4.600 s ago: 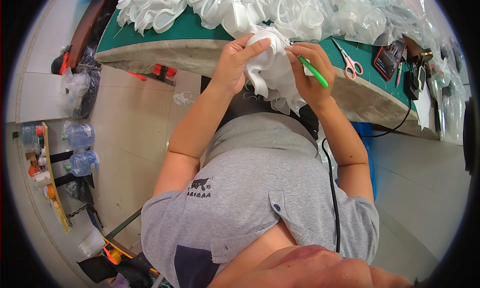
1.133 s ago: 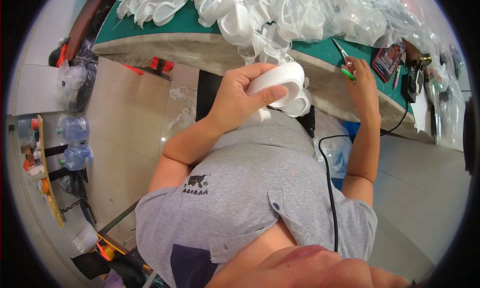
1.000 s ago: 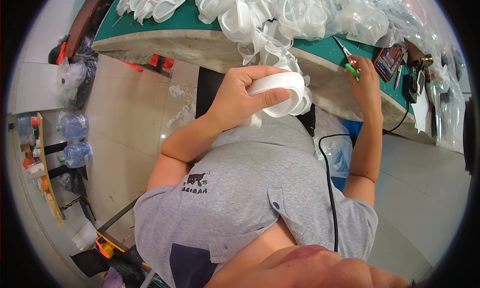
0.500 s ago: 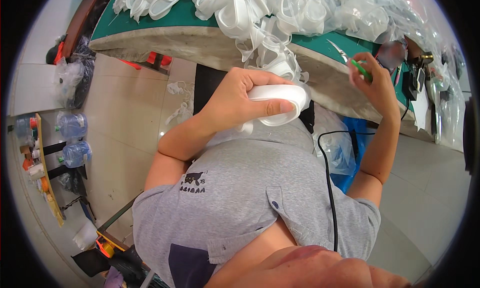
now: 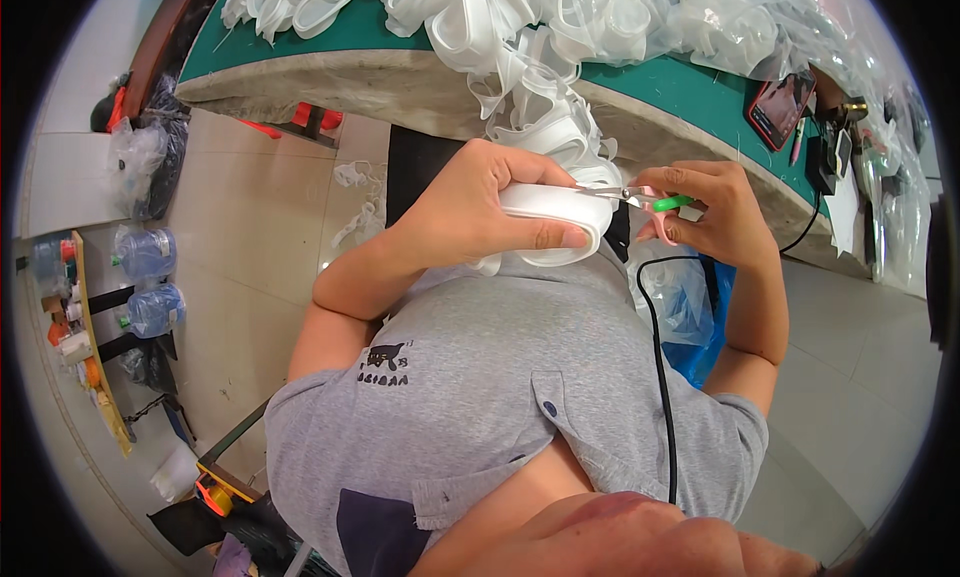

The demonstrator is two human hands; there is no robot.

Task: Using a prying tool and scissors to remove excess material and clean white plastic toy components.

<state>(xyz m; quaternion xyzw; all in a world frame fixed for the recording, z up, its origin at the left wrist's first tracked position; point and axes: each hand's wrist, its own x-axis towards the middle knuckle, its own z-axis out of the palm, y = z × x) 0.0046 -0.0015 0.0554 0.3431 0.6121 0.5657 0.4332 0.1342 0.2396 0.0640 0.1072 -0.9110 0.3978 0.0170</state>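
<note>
Head view: the left hand (image 5: 462,202) grasps a white padded loop (image 5: 550,207), its thumb pressed along the lower face and its fingers over the upper rim. The loop is clear of the tabletop (image 5: 650,85), in front of the middle of its near edge and above the person's lap. The right hand (image 5: 728,215) grasps scissors (image 5: 632,194) by their pink handles, and the same grip retains a green-handled tool (image 5: 674,205). The scissor blades point left, toward the loop's upper rim beside the left fingers; whether they touch it cannot be told. A string of white pieces (image 5: 540,112) hangs over the middle of the near edge, running down behind the held loop. On the tabletop, a heap of similar white pieces (image 5: 470,32) extends from near the left corner to the middle, with clear plastic sheeting (image 5: 735,37) covering its right part. Toward the right end, near the near edge, lie a red-edged phone (image 5: 782,109), a slim pink pen (image 5: 797,143) and a black box (image 5: 823,169).
</note>
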